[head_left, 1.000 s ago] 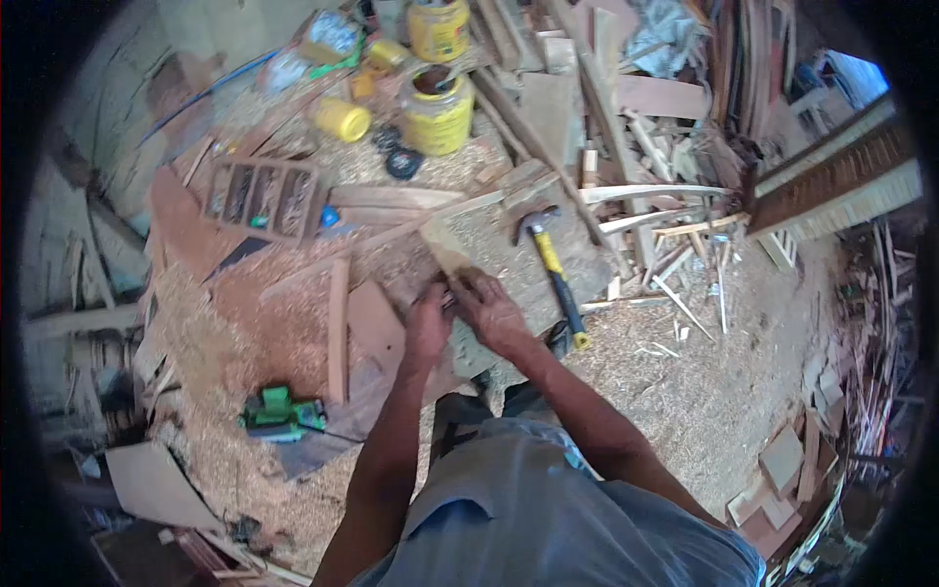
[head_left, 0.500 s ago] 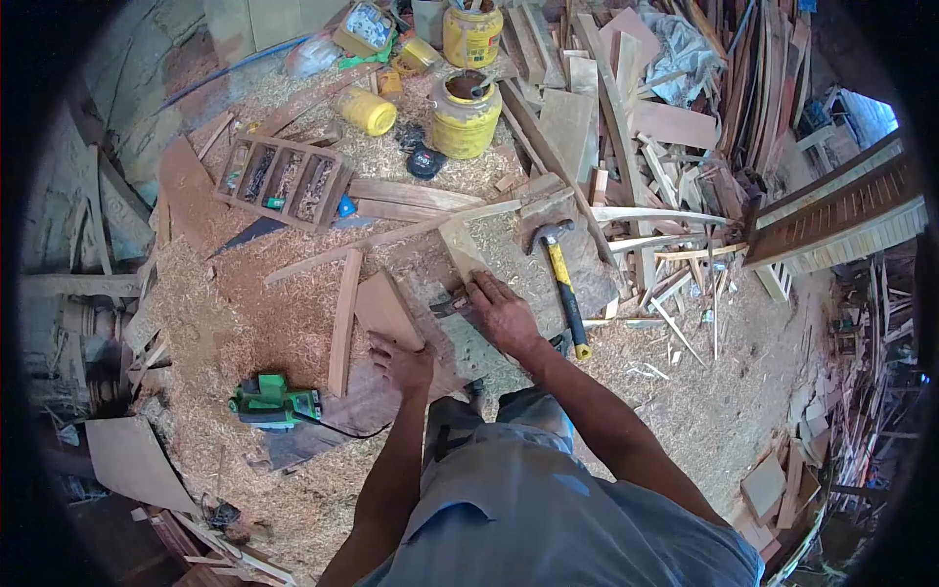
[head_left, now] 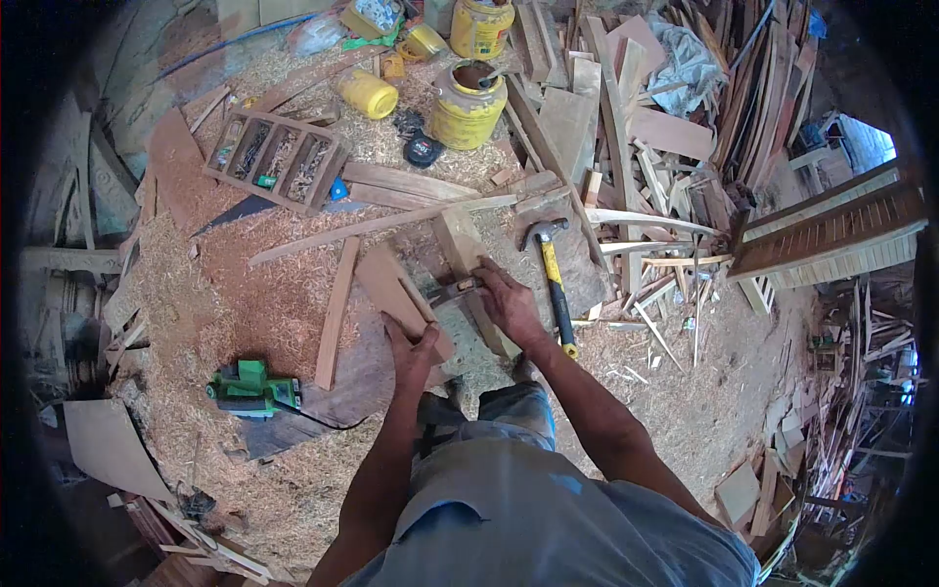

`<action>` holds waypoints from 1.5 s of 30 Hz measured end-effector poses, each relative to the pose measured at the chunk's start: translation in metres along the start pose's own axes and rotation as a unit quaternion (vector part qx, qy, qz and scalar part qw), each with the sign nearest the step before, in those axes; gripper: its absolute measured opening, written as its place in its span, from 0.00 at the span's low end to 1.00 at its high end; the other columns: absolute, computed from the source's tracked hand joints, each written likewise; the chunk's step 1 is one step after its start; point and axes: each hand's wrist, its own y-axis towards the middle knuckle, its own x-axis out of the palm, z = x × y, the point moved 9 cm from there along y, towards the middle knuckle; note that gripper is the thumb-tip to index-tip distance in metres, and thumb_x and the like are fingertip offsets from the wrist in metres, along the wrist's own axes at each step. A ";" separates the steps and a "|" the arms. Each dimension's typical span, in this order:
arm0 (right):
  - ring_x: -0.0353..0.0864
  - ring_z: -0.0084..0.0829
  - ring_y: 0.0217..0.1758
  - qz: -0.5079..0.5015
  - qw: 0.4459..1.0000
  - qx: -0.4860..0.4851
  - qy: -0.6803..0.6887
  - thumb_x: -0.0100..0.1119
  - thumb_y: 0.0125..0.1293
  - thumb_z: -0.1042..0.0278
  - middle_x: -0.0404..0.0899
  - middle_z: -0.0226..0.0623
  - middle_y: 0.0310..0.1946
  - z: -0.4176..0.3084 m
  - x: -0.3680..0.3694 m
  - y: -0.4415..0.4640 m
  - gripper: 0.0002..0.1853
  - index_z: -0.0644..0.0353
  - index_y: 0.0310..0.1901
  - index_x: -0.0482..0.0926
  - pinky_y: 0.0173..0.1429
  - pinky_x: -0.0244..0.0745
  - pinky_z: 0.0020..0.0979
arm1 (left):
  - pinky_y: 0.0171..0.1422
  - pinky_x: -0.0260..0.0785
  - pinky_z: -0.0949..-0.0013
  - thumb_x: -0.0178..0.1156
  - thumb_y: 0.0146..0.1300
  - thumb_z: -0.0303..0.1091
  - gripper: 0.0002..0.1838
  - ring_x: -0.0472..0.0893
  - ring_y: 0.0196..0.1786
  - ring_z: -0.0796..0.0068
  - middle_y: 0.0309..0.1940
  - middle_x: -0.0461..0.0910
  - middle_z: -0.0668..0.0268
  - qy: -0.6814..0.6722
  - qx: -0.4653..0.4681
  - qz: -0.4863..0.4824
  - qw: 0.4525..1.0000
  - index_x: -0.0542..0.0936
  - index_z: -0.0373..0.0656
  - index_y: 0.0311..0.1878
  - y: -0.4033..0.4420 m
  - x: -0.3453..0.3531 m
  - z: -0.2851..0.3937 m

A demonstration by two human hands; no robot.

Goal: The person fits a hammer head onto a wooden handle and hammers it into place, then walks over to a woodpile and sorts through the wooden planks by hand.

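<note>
Left hand (head_left: 412, 350) on board (head_left: 391, 290), bucket label (head_left: 486, 41) blurred, perhaps lettered

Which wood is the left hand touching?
The broad tan wooden board, right of the narrow wooden strip. The left hand is on its near end; the strip lies untouched, and the pale wooden board is by the right hand.

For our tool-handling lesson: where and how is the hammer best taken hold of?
Probably by the black part of the handle, coming from the near side: the hammer lies with that slim part toward the picture's bottom, its metal head farthest away.
</note>
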 end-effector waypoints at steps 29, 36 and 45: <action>0.68 0.54 0.78 -0.021 1.000 0.012 0.008 0.63 0.66 0.76 0.72 0.49 0.73 -0.025 0.017 -0.005 0.26 0.59 0.67 0.77 0.80 0.67 0.47 | 0.66 0.74 0.63 0.64 0.72 0.31 0.29 0.79 0.64 0.67 0.63 0.81 0.59 0.013 -0.064 -0.234 0.970 0.71 0.41 0.75 0.021 -0.008 0.043; 0.70 0.56 0.77 -0.024 0.999 0.031 0.001 0.60 0.72 0.77 0.74 0.53 0.70 -0.030 0.015 -0.001 0.20 0.60 0.65 0.79 0.78 0.70 0.48 | 0.55 0.76 0.63 0.62 0.74 0.31 0.14 0.84 0.46 0.66 0.44 0.87 0.56 0.222 0.264 0.127 0.930 0.83 0.33 0.57 0.155 -0.123 0.173; 0.70 0.62 0.75 -0.026 0.998 0.047 -0.028 0.67 0.69 0.70 0.68 0.59 0.74 -0.027 0.023 -0.011 0.27 0.57 0.69 0.75 0.75 0.71 0.52 | 0.54 0.73 0.49 0.57 0.65 0.27 0.16 0.82 0.45 0.41 0.38 0.83 0.43 0.253 0.331 0.404 0.814 0.86 0.33 0.52 0.309 -0.238 0.254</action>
